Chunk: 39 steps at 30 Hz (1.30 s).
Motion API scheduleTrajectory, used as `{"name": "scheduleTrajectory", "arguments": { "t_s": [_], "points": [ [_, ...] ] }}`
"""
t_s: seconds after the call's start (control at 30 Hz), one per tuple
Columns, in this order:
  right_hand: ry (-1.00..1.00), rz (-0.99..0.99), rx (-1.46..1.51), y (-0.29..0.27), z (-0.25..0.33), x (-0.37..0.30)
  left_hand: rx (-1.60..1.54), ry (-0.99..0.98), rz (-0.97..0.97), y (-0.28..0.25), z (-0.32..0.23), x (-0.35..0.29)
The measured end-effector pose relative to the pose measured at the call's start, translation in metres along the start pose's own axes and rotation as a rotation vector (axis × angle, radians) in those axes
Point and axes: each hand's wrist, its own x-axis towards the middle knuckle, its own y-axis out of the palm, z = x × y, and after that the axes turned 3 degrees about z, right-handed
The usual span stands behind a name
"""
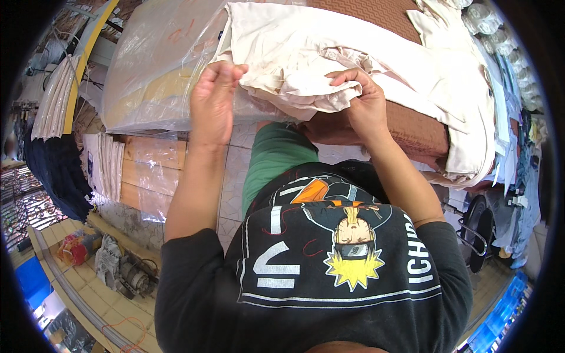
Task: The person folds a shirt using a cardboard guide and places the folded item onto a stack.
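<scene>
A cream-coloured garment (294,35) lies bunched on the table in front of me, with small buttons along part of its folds. My right hand (368,103) grips a gathered edge of it between thumb and fingers, lifting that part a little. Just left of the cloth, my left hand (216,94) is raised with thumb and fingertips pinched together. Whatever the pinch holds, if anything, is too small to make out. The garment's long cream parts stretch to the right and hang over the table's right end.
Clear plastic sheeting (159,82) covers the table's left part; a brown patterned cloth (406,132) covers the right. Light blue garments (503,129) hang at the right. Folded white garments (101,167) and dark cloth (56,170) are at left. A motor (134,276) sits lower left.
</scene>
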Motion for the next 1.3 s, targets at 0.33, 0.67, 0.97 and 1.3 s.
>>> {"name": "scheduleTrajectory", "arguments": {
  "t_s": [0.33, 0.67, 0.97, 1.3],
  "points": [
    [0.020, -0.026, -0.008, -0.002, -0.002, 0.002, 1.487, -0.862, 0.500, -0.126, -0.068, -0.074],
    [-0.034, 0.023, -0.011, 0.006, 0.004, 0.007, 1.431, 0.532, 0.412, 0.035, -0.002, -0.020],
    [-0.236, 0.112, -0.632, -0.014, 0.046, 0.029, 1.077, 0.053, 0.439, 0.037, 0.004, 0.042],
    [-0.321, 0.499, -1.084, 0.005, 0.098, 0.119, 0.618, -0.004, 0.542, 0.011, -0.005, 0.089]
  ]
}}
